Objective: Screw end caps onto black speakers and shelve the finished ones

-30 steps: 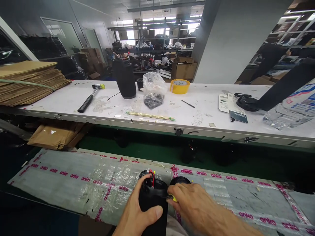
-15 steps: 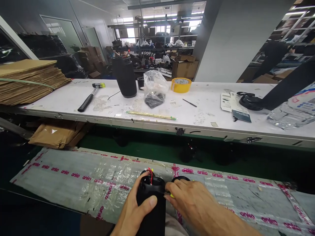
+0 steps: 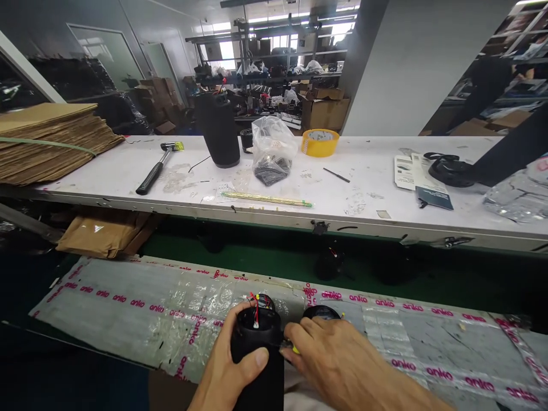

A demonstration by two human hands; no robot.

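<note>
A black cylindrical housing [image 3: 261,382], open at its top, stands close to my body. Red wires with a small white connector [image 3: 256,324] stick up out of its opening. My left hand [image 3: 225,357] is wrapped around the housing from the left, thumb across its front. On the other side, my right hand [image 3: 331,345] pinches a small tool with a yellow-green part [image 3: 295,349] against the housing's upper right edge; its tip is mostly hidden by my fingers. Behind my right hand sits another round black part [image 3: 322,312], partly covered.
Across the white bench [image 3: 184,200] lie a mallet [image 3: 156,168], a second black housing [image 3: 218,131], a plastic bag [image 3: 273,151], yellow tape [image 3: 320,142] and a thin rod [image 3: 336,174]. Stacked cardboard [image 3: 47,145] is at left. Pink-taped grey sheeting [image 3: 141,319] covers the lower surface.
The housing and both hands sit slightly further left and lower in view, and the housing's opening shows more. The holds are unchanged; the camera view has shifted a little.
</note>
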